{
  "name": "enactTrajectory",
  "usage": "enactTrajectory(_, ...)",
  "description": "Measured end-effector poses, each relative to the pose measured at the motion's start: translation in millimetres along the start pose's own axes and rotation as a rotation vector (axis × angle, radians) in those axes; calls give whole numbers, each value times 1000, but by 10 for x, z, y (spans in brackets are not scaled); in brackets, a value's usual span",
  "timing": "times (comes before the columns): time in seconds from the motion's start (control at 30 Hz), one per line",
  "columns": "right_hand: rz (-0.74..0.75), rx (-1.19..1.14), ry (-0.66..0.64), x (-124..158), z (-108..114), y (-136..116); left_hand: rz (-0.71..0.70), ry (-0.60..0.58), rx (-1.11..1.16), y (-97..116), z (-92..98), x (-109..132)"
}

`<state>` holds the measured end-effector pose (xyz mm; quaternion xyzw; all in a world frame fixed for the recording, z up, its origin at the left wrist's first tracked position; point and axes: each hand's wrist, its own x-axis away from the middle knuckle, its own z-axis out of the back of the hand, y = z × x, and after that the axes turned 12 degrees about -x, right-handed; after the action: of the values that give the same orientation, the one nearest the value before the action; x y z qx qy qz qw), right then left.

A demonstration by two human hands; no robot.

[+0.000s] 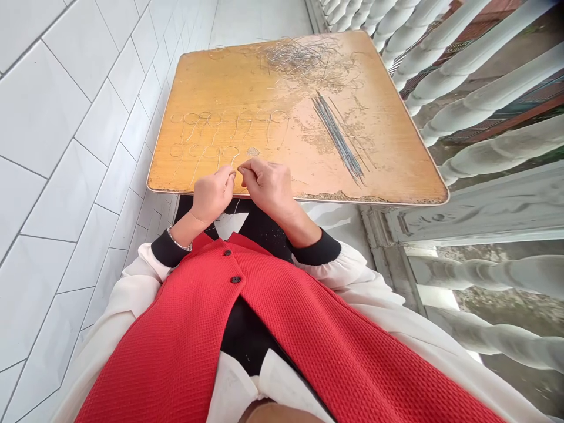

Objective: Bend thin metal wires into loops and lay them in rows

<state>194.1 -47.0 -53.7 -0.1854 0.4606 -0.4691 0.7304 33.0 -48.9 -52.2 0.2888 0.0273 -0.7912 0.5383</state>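
Over the near edge of the table, my left hand [214,192] and my right hand [267,183] are close together, thumbs and fingertips pinched on a thin wire [238,204]. One end of it hangs down below the fingers; the part inside the pinch is hidden. Just beyond my hands lie two rows of wires bent into loops with straight tails [230,154]. To the right rests a bundle of straight grey wires [337,138], with a few loose ones beside it.
A tangled heap of wire [297,59] lies at the table's far side. The wooden tabletop [388,141] has worn, peeling patches and a chipped near edge. A white tiled wall [57,194] runs along the left, and a white balustrade [480,106] stands on the right.
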Motion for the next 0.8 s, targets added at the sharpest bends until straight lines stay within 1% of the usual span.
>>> enactTrajectory(0.07,2,-3,21,3,-6,-13,3,9,-23,6,-10,21)
enactTrajectory(0.17,-1,-50,-1,6,-8,-14,31,-8,-10,8,-10,45)
enactTrajectory(0.23,-13,-75,-14,11,-11,-5,50,-55,-35,14,14,47)
enactTrajectory(0.3,-25,-85,-13,19,-20,3,58,-121,-110,30,56,34)
enactTrajectory(0.4,-28,-76,-9,30,-34,3,40,-185,-215,66,120,4)
enactTrajectory(0.53,-24,-57,-40,36,-24,-12,-20,-177,-240,97,141,-3)
enactTrajectory(0.63,-16,-47,-64,34,-5,-16,-18,-162,-243,92,120,21)
enactTrajectory(0.73,-37,-124,-100,29,4,-12,-3,-163,-261,73,114,39)
enactTrajectory(0.8,-85,-221,-109,31,0,-1,10,-157,-277,57,122,41)
